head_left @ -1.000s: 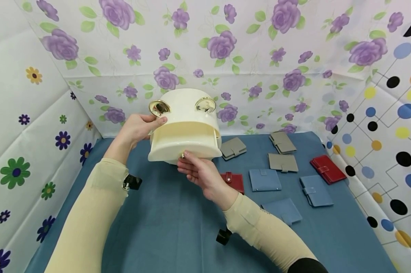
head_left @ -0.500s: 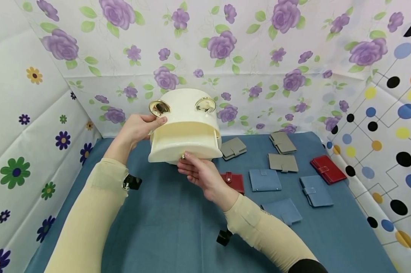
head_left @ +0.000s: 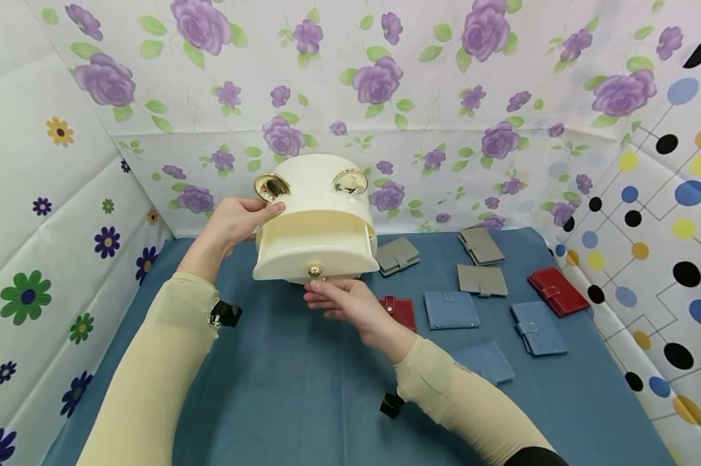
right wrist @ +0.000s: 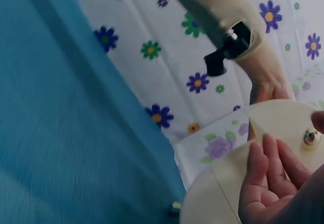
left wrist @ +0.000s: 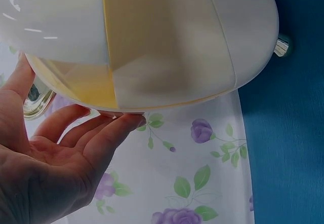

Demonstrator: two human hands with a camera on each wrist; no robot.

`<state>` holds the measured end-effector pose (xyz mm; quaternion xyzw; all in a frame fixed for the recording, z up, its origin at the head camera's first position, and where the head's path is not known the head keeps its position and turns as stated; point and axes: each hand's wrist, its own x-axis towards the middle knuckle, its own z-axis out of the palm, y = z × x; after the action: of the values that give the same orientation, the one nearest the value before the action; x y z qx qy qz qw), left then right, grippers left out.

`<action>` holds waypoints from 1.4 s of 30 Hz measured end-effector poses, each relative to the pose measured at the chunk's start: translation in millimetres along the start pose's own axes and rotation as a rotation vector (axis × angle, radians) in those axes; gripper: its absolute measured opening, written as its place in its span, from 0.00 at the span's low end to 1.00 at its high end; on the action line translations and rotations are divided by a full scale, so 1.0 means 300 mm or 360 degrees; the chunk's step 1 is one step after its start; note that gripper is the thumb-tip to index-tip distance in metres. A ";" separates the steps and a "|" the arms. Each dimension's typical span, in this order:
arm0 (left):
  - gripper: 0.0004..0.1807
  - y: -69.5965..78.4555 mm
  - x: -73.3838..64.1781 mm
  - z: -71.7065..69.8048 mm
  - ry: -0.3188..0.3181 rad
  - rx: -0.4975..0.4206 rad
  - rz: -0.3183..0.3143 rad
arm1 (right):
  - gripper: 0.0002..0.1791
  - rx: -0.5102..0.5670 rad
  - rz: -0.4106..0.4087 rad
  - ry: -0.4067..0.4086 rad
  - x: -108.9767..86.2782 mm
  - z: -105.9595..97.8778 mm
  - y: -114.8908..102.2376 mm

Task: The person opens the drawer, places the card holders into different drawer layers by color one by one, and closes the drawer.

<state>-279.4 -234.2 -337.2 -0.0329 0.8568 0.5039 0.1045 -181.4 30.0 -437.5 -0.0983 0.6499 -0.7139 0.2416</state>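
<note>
A rounded cream drawer box (head_left: pixel 321 176) with two gold-rimmed ovals on its top is near the back of the table. Its curved drawer (head_left: pixel 315 249) is pulled out, and the inside looks bare. A small gold knob (head_left: pixel 315 270) sits on the drawer's front. My left hand (head_left: pixel 236 223) grips the box's left side, thumb in front; in the left wrist view its fingers (left wrist: pixel 109 138) curl against the shell. My right hand (head_left: pixel 350 307) is just below the knob, fingers fairly straight. In the right wrist view, the knob shows between thumb and fingers, apart from both.
Several small wallets lie to the right on the blue cloth (head_left: pixel 292 388): grey (head_left: pixel 481 279), blue (head_left: pixel 452 309) and red (head_left: pixel 558 291). A red wallet (head_left: pixel 401 313) lies partly behind my right hand. Patterned sheets (head_left: pixel 327 77) rise behind and at both sides.
My right hand has let go of the drawer's knob and shifted slightly down and right, so the knob now shows. The left hand and the pulled-out drawer stay nearly the same.
</note>
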 end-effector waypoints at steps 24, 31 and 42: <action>0.53 0.005 -0.007 0.001 -0.0016 -0.0016 0.0006 | 0.24 -0.1079 -0.0208 -0.0144 -0.052 -0.238 0.085; 0.52 0.002 -0.010 0.001 -0.0009 -0.0011 0.0009 | 0.26 -0.1269 -0.0254 -0.0088 -0.061 -0.279 0.087; 0.54 0.001 -0.007 -0.003 -0.0014 -0.0005 -0.0007 | 0.28 -0.1414 -0.0267 -0.0050 -0.073 -0.358 0.112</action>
<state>-277.4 -234.9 -336.1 -0.0327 0.8554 0.5052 0.1094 -204.0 133.5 -481.2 -0.2556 0.8794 -0.3811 0.1271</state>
